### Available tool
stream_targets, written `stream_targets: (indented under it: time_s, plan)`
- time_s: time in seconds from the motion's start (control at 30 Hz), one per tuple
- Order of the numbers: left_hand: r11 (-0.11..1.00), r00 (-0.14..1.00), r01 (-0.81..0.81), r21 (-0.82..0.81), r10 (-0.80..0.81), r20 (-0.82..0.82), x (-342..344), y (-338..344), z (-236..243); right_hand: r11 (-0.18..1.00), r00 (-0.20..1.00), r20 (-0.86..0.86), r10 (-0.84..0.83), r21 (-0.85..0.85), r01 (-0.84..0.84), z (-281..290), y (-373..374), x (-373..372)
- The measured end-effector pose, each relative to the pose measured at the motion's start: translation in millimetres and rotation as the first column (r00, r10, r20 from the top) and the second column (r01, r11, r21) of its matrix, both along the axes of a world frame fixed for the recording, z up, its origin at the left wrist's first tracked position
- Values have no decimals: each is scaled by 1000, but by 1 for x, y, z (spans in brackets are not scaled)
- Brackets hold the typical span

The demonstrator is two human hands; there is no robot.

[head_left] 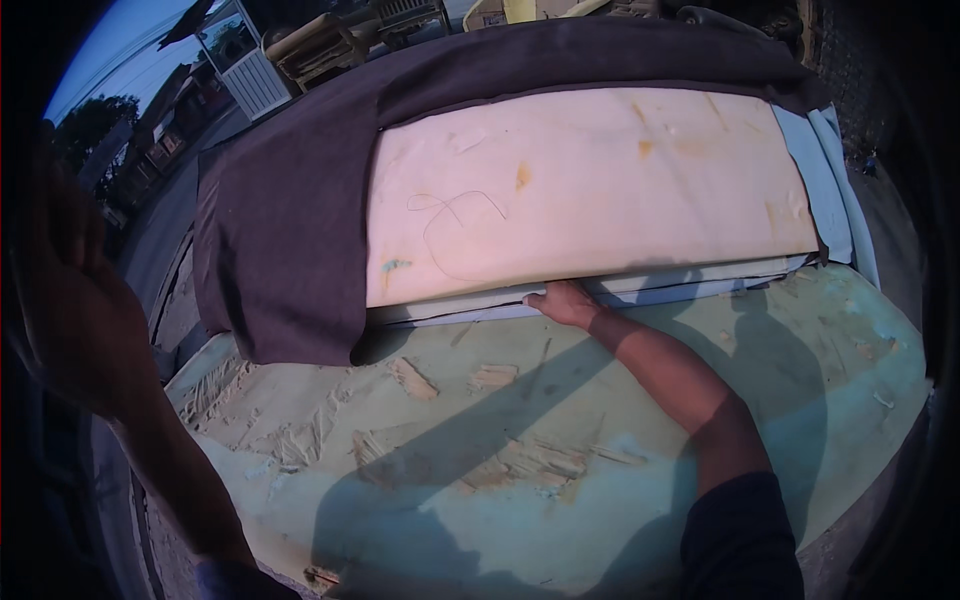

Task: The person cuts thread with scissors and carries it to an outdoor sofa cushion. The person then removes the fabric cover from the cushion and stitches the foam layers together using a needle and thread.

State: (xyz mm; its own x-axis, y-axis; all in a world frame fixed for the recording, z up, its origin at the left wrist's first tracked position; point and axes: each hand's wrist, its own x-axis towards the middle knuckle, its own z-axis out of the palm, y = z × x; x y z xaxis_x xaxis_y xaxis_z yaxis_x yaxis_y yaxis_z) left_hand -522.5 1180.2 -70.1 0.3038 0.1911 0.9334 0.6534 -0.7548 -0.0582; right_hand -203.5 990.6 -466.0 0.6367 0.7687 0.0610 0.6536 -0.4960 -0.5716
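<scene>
A thick pale pink foam pad (590,190) lies in front of me, partly wrapped in dark purple-brown fabric (285,225). My right hand (568,303) is at the pad's near edge, where light lining fabric (660,288) shows. Its thumb points left below the edge; the other fingers are hidden under the pad. A thin loose thread (440,207) curls over the foam. At the far left my left hand (85,310) is raised, away from the pad, its fingers lost in the dark rim.
Beneath the pad is a large worn green foam slab (600,440) with torn patches. Pale blue fabric (825,190) hangs at the pad's right end. Beyond stand a brown armchair (315,50) and a white slatted panel (257,85). A street (180,235) runs along the left.
</scene>
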Motion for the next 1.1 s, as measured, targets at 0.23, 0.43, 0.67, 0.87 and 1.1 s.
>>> stream_targets:
  time_s: [0.23, 0.43, 0.67, 0.87, 1.1]
  plan:
    - [693, 613, 402, -599, -689, -387, 137, -1, -178, 963, 949, 225, 222, -203, -177, 138, -7, -89]
    - [733, 532, 116, -670, -616, -581, 228, 8, -271, 979, 919, 389, 71, -206, 12, 81, 8, -45]
    - [548, 474, 214, -808, -782, -405, 162, -1, -234, 877, 833, 515, 201, -474, 82, 57, 8, -23]
    - [381, 643, 200, -903, -746, -173, 141, -16, -239, 909, 838, 512, 187, -414, 50, 66, 25, -36]
    - [272, 426, 648, -712, -904, 43, 175, -19, -237, 991, 826, 548, 130, -65, -113, 63, 32, -27]
